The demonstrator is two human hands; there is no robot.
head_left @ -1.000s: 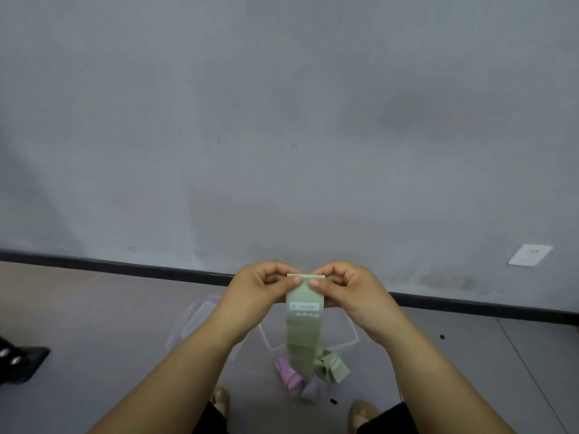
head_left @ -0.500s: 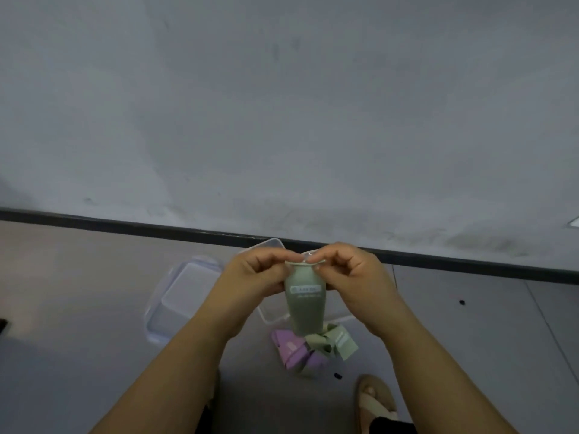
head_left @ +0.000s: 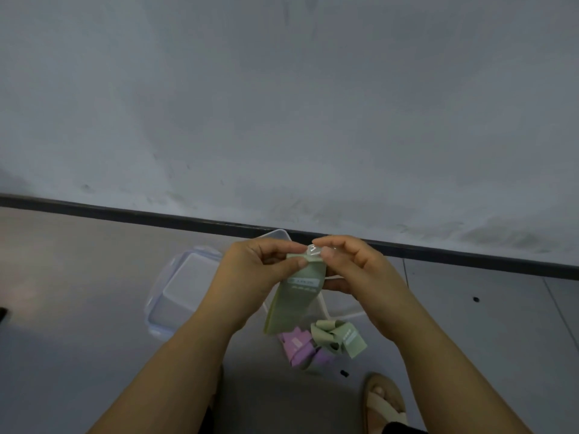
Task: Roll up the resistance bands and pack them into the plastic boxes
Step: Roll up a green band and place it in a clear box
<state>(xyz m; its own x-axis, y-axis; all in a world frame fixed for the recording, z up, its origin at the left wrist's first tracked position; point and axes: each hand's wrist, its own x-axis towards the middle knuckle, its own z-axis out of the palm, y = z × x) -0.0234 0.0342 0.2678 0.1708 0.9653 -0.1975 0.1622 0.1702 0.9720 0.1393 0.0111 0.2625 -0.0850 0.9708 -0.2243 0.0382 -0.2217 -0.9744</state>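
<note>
Green band (head_left: 294, 297) hangs from my left hand (head_left: 250, 277) and right hand (head_left: 360, 270), both pinching its top edge above the floor (head_left: 78, 277). Below it lie more bands (head_left: 319, 343) beside a clear box (head_left: 177, 294).

Two hands (head_left: 253, 274) (head_left: 360, 270) — two plastic boxes (head_left: 175, 296) (head_left: 277, 235)
</note>
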